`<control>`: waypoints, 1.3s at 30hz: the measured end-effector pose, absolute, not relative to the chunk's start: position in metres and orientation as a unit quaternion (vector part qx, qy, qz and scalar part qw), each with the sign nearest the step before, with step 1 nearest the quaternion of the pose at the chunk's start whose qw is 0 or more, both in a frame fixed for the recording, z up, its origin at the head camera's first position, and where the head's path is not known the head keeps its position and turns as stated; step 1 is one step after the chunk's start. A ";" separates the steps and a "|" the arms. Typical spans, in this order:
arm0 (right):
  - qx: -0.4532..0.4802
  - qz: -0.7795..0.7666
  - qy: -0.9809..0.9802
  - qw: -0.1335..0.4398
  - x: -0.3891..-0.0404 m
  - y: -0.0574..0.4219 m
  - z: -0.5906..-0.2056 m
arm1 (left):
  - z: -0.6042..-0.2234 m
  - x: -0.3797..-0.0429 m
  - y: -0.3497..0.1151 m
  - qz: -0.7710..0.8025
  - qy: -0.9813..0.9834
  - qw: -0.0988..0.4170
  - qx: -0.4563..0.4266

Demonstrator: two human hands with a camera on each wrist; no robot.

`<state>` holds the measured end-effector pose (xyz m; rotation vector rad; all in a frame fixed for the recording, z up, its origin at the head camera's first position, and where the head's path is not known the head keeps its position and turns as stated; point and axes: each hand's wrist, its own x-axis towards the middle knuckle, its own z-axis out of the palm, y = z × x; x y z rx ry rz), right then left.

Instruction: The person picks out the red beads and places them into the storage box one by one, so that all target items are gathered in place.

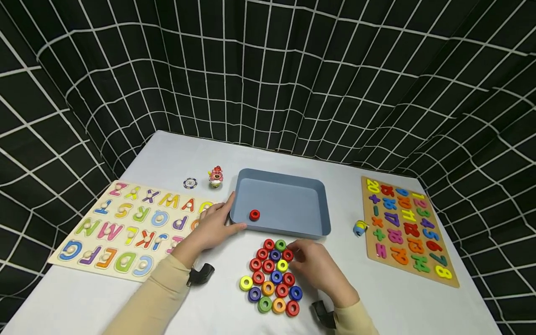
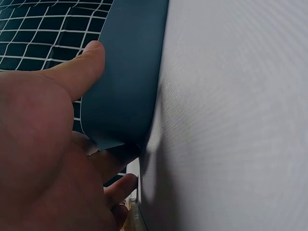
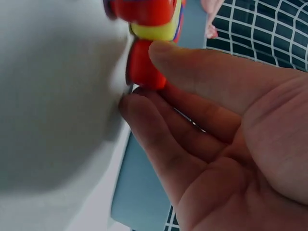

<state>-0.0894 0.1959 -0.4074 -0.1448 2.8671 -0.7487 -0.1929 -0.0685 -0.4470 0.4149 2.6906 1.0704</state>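
Observation:
A blue-grey tray (image 1: 284, 174) stands mid-table with one red ring (image 1: 254, 215) inside near its front left. My left hand (image 1: 215, 228) rests against the tray's front left corner. Its thumb (image 2: 89, 65) lies on the front wall and its fingers go round the left side, partly hidden behind the corner. In front of the tray, several coloured rings (image 1: 268, 266) stand close together. At the right edge of this group, my right hand (image 1: 316, 265) pinches a red ring (image 3: 144, 67) between thumb and fingers. That ring (image 1: 287, 255) still stands among its neighbours, touching a yellow one (image 3: 154, 32).
A wooden letter puzzle board (image 1: 138, 228) lies left, partly under the left arm. A number board (image 1: 408, 232) lies right, with a small blue-and-yellow figure (image 1: 359, 228) beside it. Behind the left hand are a pink figurine (image 1: 215, 177) and a round chip (image 1: 190, 183).

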 end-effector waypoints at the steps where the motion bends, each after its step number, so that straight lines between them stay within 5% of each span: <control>1: -0.049 -0.250 0.963 0.086 -0.089 0.195 -0.408 | -0.447 -0.193 -0.069 0.363 0.915 0.108 0.141; 12: -0.023 -0.261 0.962 0.081 -0.090 0.190 -0.409 | -0.445 -0.193 -0.072 0.365 0.914 0.108 0.139; 25: -0.008 -0.317 0.948 -0.034 -0.125 0.193 -0.386 | -0.448 -0.193 -0.073 0.361 0.916 0.105 0.136; 39: -0.035 -0.288 0.957 0.016 -0.171 0.160 -0.400 | -0.446 -0.192 -0.067 0.361 0.917 0.100 0.133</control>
